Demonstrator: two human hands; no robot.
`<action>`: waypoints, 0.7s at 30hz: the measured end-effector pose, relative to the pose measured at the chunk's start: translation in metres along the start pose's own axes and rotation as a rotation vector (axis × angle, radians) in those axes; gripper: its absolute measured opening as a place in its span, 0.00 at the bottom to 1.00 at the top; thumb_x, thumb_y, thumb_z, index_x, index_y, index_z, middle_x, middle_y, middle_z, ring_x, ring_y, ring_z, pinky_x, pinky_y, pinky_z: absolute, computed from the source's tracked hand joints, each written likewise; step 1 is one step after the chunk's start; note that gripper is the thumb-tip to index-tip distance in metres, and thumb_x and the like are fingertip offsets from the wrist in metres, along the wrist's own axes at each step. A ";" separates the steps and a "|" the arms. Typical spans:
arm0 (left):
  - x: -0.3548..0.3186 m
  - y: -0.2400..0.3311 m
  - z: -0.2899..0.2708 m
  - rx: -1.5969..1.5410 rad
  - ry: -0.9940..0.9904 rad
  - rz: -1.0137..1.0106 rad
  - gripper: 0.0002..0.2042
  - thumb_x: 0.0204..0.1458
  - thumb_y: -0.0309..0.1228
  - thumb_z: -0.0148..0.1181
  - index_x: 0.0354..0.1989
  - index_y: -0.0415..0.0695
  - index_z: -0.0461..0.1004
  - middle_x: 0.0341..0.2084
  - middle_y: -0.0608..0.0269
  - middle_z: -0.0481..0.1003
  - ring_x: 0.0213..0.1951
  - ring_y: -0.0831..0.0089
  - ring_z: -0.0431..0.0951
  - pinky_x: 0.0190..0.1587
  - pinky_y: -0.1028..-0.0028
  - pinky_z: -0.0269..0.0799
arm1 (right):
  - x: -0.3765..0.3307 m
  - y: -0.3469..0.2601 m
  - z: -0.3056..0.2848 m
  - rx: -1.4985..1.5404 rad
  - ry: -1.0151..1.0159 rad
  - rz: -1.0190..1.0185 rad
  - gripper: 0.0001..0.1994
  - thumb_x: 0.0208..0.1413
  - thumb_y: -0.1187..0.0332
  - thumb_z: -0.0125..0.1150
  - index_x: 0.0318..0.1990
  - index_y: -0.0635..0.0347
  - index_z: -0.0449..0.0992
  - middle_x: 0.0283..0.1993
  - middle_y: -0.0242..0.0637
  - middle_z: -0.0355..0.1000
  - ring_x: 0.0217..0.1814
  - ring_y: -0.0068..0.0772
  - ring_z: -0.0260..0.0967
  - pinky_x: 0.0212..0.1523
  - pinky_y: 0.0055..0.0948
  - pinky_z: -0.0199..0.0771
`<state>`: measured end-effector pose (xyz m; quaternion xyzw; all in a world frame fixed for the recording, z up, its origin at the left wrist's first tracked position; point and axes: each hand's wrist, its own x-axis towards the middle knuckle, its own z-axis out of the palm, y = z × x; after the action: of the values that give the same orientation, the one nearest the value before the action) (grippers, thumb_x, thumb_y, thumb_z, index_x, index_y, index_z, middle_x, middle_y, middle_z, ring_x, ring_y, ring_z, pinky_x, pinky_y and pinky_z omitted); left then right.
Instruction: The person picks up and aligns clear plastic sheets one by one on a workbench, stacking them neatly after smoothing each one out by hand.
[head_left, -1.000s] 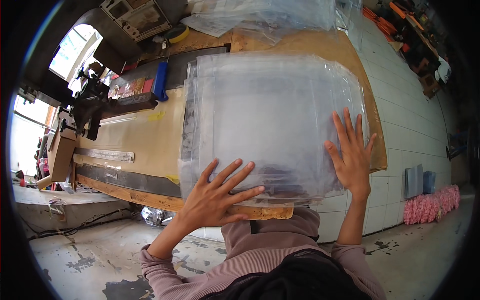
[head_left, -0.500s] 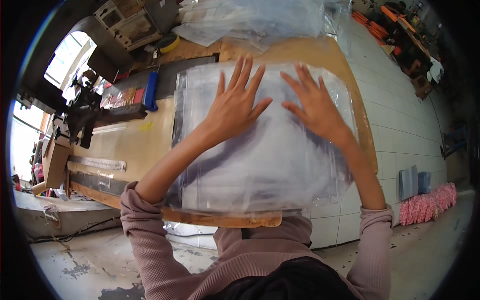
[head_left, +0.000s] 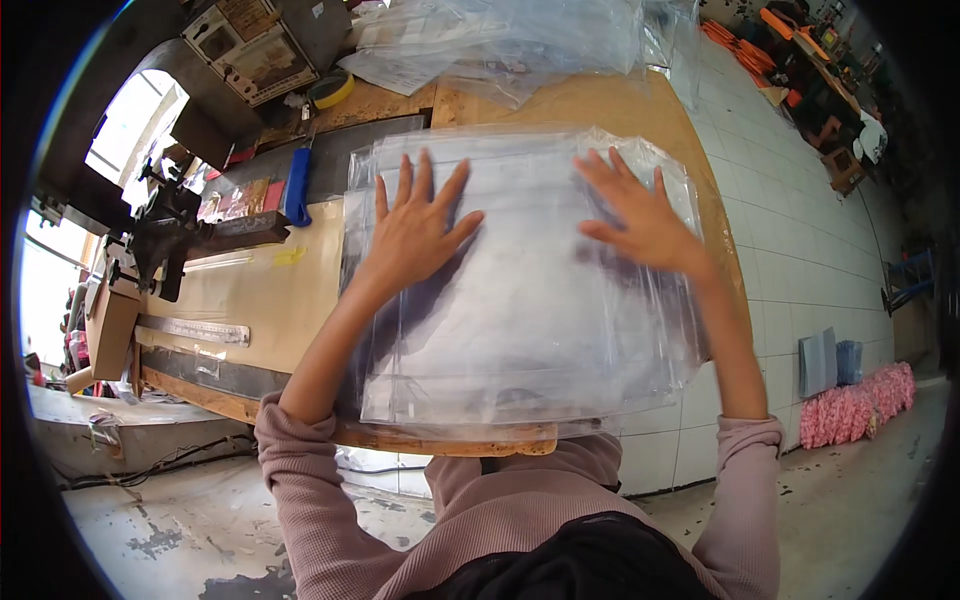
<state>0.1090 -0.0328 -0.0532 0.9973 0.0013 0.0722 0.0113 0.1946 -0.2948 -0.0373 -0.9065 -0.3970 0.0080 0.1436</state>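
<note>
A stack of clear plastic sheets [head_left: 510,330] lies on the wooden table in front of me, its surface shiny and slightly creased. My left hand [head_left: 415,225] is spread palm down over the upper left part of the stack. Over the upper right part is my right hand [head_left: 640,220], fingers apart and a little blurred. Neither hand grips anything. Whether the palms press on the plastic or hover just above it, I cannot tell.
More clear plastic [head_left: 500,45] is heaped at the table's far end. To the left are a black metal machine arm [head_left: 235,232], a blue-handled tool [head_left: 298,187], a ruler [head_left: 195,328] and a yellow tape roll [head_left: 332,92]. A pink bundle [head_left: 855,405] lies on the floor at right.
My left hand has slid left and nearer to me across the plastic. My right hand has shifted slightly to the right. The hands are now farther apart.
</note>
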 end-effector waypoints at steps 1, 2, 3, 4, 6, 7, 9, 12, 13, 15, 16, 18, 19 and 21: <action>-0.009 -0.008 -0.005 -0.130 0.005 0.006 0.29 0.54 0.51 0.40 0.63 0.55 0.47 0.62 0.45 0.41 0.64 0.50 0.37 0.62 0.52 0.32 | -0.006 0.013 -0.023 0.247 -0.067 -0.041 0.35 0.54 0.44 0.43 0.64 0.51 0.46 0.68 0.36 0.41 0.71 0.37 0.31 0.64 0.52 0.27; -0.024 -0.015 -0.010 -0.259 -0.001 0.003 0.29 0.55 0.49 0.41 0.63 0.52 0.47 0.62 0.43 0.42 0.64 0.50 0.38 0.62 0.55 0.33 | -0.017 0.026 -0.037 0.477 0.008 -0.032 0.36 0.54 0.46 0.45 0.64 0.56 0.44 0.68 0.38 0.40 0.70 0.35 0.33 0.65 0.41 0.33; -0.039 -0.021 -0.016 -0.390 0.007 0.005 0.29 0.55 0.48 0.42 0.63 0.50 0.47 0.62 0.41 0.42 0.64 0.50 0.39 0.63 0.58 0.33 | -0.033 0.038 -0.048 0.635 0.099 0.021 0.37 0.55 0.47 0.46 0.64 0.61 0.42 0.68 0.41 0.40 0.69 0.34 0.35 0.65 0.33 0.36; -0.059 -0.030 -0.016 -0.466 -0.001 -0.052 0.29 0.56 0.45 0.41 0.63 0.46 0.45 0.62 0.41 0.42 0.64 0.51 0.39 0.63 0.62 0.34 | -0.049 0.043 -0.054 0.732 0.165 0.110 0.35 0.56 0.46 0.41 0.64 0.59 0.42 0.67 0.43 0.41 0.70 0.35 0.34 0.65 0.35 0.35; -0.104 -0.057 -0.015 -0.625 -0.007 -0.221 0.30 0.56 0.42 0.40 0.63 0.39 0.42 0.62 0.42 0.41 0.64 0.53 0.40 0.63 0.67 0.35 | -0.078 0.050 -0.051 0.957 0.219 0.304 0.34 0.57 0.45 0.36 0.64 0.58 0.42 0.67 0.45 0.42 0.70 0.38 0.34 0.66 0.36 0.34; -0.116 -0.066 -0.011 -0.723 -0.011 -0.304 0.30 0.57 0.41 0.40 0.62 0.36 0.41 0.62 0.42 0.41 0.64 0.53 0.41 0.63 0.68 0.35 | -0.098 0.056 -0.049 1.068 0.223 0.431 0.35 0.58 0.45 0.35 0.64 0.60 0.42 0.67 0.45 0.41 0.70 0.38 0.34 0.66 0.35 0.35; -0.127 -0.068 -0.005 -0.764 0.053 -0.266 0.31 0.56 0.40 0.39 0.62 0.34 0.39 0.62 0.43 0.42 0.64 0.54 0.42 0.63 0.68 0.36 | -0.119 0.056 -0.032 1.217 0.237 0.562 0.36 0.57 0.44 0.36 0.64 0.63 0.42 0.66 0.46 0.42 0.69 0.38 0.35 0.65 0.34 0.36; -0.124 -0.052 -0.005 -0.637 0.025 -0.199 0.32 0.56 0.41 0.38 0.62 0.33 0.37 0.62 0.43 0.43 0.64 0.55 0.42 0.63 0.68 0.36 | -0.127 0.042 -0.009 1.297 0.236 0.534 0.38 0.56 0.46 0.41 0.63 0.69 0.42 0.66 0.46 0.43 0.69 0.36 0.37 0.65 0.31 0.37; -0.118 -0.045 -0.008 -0.557 0.004 -0.166 0.32 0.56 0.42 0.38 0.62 0.34 0.37 0.62 0.43 0.44 0.64 0.55 0.42 0.63 0.68 0.36 | -0.125 0.036 -0.007 1.310 0.222 0.501 0.37 0.56 0.48 0.43 0.62 0.70 0.42 0.66 0.46 0.42 0.68 0.35 0.37 0.65 0.30 0.36; -0.109 -0.036 -0.009 -0.739 -0.001 -0.174 0.34 0.55 0.44 0.40 0.62 0.34 0.37 0.62 0.44 0.42 0.65 0.56 0.39 0.63 0.69 0.33 | -0.124 0.029 -0.007 1.304 0.206 0.467 0.37 0.56 0.51 0.47 0.62 0.71 0.42 0.65 0.46 0.43 0.67 0.34 0.40 0.64 0.28 0.37; -0.104 -0.030 -0.010 -0.823 -0.002 -0.192 0.34 0.55 0.44 0.40 0.62 0.34 0.36 0.62 0.44 0.41 0.65 0.56 0.39 0.63 0.69 0.33 | -0.124 0.027 -0.010 1.283 0.205 0.467 0.37 0.56 0.52 0.48 0.62 0.71 0.42 0.64 0.46 0.45 0.66 0.34 0.42 0.64 0.28 0.39; -0.092 -0.018 -0.007 -0.991 -0.030 -0.266 0.35 0.54 0.42 0.43 0.62 0.33 0.36 0.63 0.46 0.39 0.65 0.59 0.36 0.63 0.70 0.31 | -0.123 0.024 -0.016 1.294 0.186 0.493 0.37 0.54 0.53 0.50 0.62 0.71 0.43 0.62 0.46 0.48 0.64 0.33 0.46 0.62 0.28 0.43; -0.086 -0.012 -0.004 -1.143 -0.026 -0.274 0.36 0.54 0.41 0.44 0.62 0.33 0.36 0.63 0.46 0.39 0.65 0.60 0.36 0.63 0.70 0.31 | -0.120 0.020 -0.020 1.324 0.164 0.515 0.37 0.54 0.54 0.51 0.62 0.71 0.43 0.61 0.46 0.50 0.63 0.33 0.48 0.61 0.28 0.46; -0.071 0.000 0.002 -1.453 -0.023 -0.280 0.36 0.53 0.40 0.46 0.62 0.32 0.35 0.63 0.46 0.38 0.65 0.61 0.36 0.63 0.70 0.32 | -0.118 0.018 -0.025 1.329 0.150 0.578 0.37 0.52 0.55 0.54 0.61 0.71 0.46 0.58 0.45 0.54 0.60 0.32 0.52 0.58 0.28 0.53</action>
<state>0.0390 -0.0331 -0.0652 0.7297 0.0805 0.0421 0.6777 0.1297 -0.3979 -0.0294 -0.6945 -0.0421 0.2230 0.6828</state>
